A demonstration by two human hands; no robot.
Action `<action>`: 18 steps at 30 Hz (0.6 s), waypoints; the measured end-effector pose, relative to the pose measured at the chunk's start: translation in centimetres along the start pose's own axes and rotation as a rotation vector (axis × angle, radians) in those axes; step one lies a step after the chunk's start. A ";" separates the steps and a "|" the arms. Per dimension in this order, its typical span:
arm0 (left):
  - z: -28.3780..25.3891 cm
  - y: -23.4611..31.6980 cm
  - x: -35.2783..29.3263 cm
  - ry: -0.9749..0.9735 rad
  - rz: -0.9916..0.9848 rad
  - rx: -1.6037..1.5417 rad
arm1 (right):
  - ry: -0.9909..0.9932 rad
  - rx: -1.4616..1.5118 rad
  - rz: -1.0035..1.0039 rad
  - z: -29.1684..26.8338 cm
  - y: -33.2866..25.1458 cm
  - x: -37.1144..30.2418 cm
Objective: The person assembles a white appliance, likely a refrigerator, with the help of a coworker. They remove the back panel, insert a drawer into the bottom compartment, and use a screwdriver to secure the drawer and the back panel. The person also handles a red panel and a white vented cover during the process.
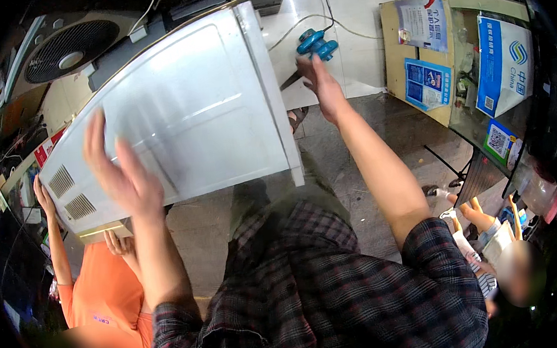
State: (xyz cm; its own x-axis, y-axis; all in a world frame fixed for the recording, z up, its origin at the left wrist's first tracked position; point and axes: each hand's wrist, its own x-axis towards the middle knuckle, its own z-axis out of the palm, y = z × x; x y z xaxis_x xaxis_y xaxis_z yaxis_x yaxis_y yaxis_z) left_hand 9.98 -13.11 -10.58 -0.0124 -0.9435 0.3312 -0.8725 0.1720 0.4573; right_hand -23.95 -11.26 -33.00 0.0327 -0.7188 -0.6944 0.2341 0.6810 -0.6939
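A large white metal appliance cabinet (208,107) with pressed grooves and two vent grilles fills the left and middle. My left hand (125,176), smeared by motion, is over its side face, fingers apart and holding nothing; I cannot tell whether it touches the metal. Beyond the cabinet's right edge, my right hand (326,92) reaches forward with fingers stretched out and nothing seen in its grasp. Just past those fingertips lies a blue corded power tool (317,44). A dark tapered piece (291,79) shows between the hand and the cabinet; what it belongs to is unclear.
A person in an orange shirt (107,279) grips the cabinet's lower left end with both hands. A large fan unit (73,53) stands behind it. At right is a glass-topped counter (460,110) with signs. More people (487,249) are at lower right.
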 end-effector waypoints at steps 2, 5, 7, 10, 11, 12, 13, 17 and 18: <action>-2.6 0.5 -6.6 0.042 -0.061 -0.066 | -0.005 -0.024 0.155 -2.6 5.9 -1.3; -3.7 0.2 -17.6 -0.119 -0.349 -0.362 | -0.034 -0.112 0.334 -3.5 11.9 -3.5; -2.4 -0.7 -23.3 -0.436 -0.682 -0.323 | -0.049 -0.327 0.357 -3.6 15.6 -4.8; 0.8 -5.6 -30.1 -0.403 -0.997 -0.505 | -0.008 -0.693 0.240 -5.4 21.2 -5.3; 1.7 -8.3 -32.3 -0.392 -1.104 -0.606 | -0.017 -0.659 0.239 -5.7 22.3 -5.4; 2.7 -11.2 -33.6 -0.373 -1.212 -0.708 | -0.019 -0.690 0.105 -5.1 22.1 -5.9; 3.7 -13.3 -34.0 -0.403 -1.407 -0.756 | -0.018 -0.727 -0.030 -4.4 21.8 -6.4; 7.5 -22.5 -37.3 -0.281 -1.744 -0.828 | -0.068 -1.088 0.149 -2.8 18.9 -7.8; 7.5 -25.0 -39.2 -0.339 -1.672 -0.794 | -0.060 -0.993 0.321 0.2 15.4 -9.0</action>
State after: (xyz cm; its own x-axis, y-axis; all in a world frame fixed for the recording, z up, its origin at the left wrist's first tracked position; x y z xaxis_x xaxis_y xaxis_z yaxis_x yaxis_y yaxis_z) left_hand 28.67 17.41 -41.15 0.3293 -0.2462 -0.9116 0.3123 -0.8827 0.3512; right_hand -20.40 5.69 -37.40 0.0065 -0.4713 -0.8820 -0.6969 0.6304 -0.3420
